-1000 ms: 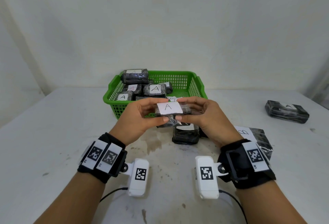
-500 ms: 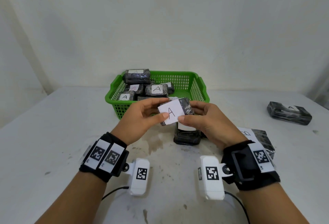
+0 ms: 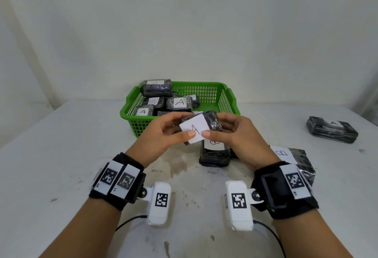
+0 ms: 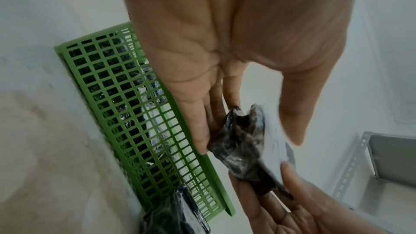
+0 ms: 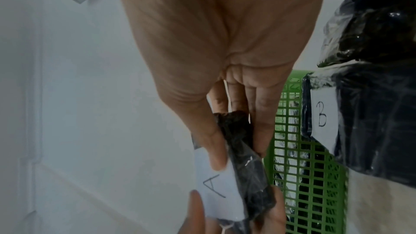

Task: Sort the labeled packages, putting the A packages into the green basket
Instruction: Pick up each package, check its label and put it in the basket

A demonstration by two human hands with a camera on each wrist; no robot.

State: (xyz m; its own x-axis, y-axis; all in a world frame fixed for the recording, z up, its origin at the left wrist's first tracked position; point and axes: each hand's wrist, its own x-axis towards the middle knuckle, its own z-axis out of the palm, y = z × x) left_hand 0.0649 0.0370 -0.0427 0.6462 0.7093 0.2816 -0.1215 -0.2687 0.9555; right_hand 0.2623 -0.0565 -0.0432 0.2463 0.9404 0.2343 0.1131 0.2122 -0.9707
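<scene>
Both hands hold one black wrapped package with a white A label [image 3: 194,128] in the air just in front of the green basket [image 3: 229,102]. My left hand [image 3: 163,134] pinches its left end between thumb and fingers; my right hand [image 3: 235,132] pinches its right end. The package is tilted, label facing me. In the left wrist view the package [image 4: 243,141] sits between fingers and thumb beside the basket wall [image 4: 126,113]. The right wrist view shows the A label [image 5: 213,188] under the thumb. Several A packages [image 3: 180,103] lie in the basket.
Below the hands a B package [image 3: 213,151] lies on the white table [image 3: 61,155], and another B package [image 3: 294,157] lies by my right wrist. A further black package [image 3: 332,131] rests far right. The wall stands close behind the basket.
The held package has turned from level to tilted, its right end now higher and its label rotated. Both hands have stayed in about the same place in front of the basket.
</scene>
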